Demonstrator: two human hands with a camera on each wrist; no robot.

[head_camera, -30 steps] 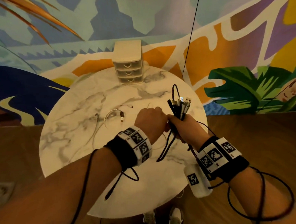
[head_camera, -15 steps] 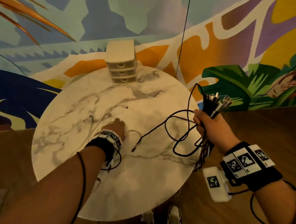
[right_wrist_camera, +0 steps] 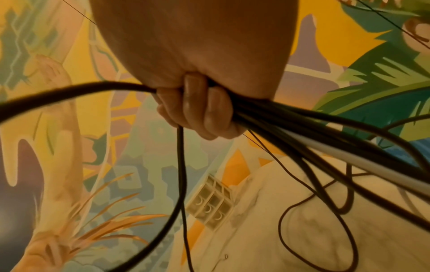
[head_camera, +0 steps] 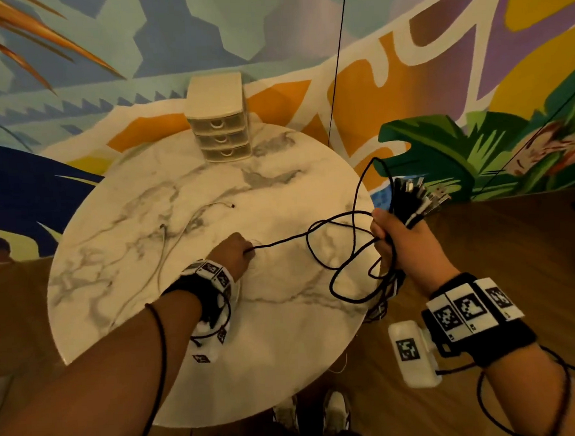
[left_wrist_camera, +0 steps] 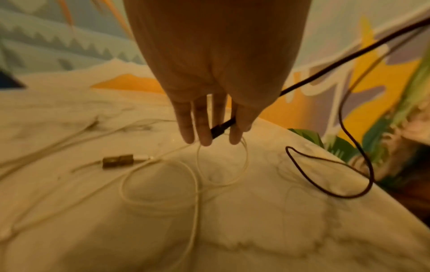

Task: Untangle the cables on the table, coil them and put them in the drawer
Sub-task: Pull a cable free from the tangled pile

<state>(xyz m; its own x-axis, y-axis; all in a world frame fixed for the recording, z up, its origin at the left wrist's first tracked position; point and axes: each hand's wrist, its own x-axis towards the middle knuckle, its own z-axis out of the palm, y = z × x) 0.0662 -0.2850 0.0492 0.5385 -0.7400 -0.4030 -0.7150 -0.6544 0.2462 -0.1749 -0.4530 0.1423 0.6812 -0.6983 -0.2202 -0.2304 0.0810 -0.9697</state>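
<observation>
My left hand [head_camera: 244, 250] rests low over the round marble table [head_camera: 287, 358] and pinches the plug end of a black cable [head_camera: 280, 241] between its fingers [left_wrist_camera: 204, 132]. That cable runs right in loose loops to my right hand [head_camera: 385, 234]. Held off the table's right edge, the right hand grips a bundle of cables [head_camera: 412, 201] with the plugs sticking up. In the right wrist view its fingers [right_wrist_camera: 202, 110] are curled round the bundle [right_wrist_camera: 302, 127]. Thin white cables [left_wrist_camera: 196, 185] with a small connector [left_wrist_camera: 117, 161] lie loose on the table.
A small cream drawer unit [head_camera: 219, 121] with three shut drawers stands at the table's far edge, against the painted wall. A thin dark line [head_camera: 337, 48] hangs down the wall behind the table. Wooden floor surrounds the table, and my shoes [head_camera: 336, 412] show under its near edge.
The hands, together a second ago, have parted. The right hand carried the bundle right, past the table edge. The left hand went down to the table and took up the black cable's end.
</observation>
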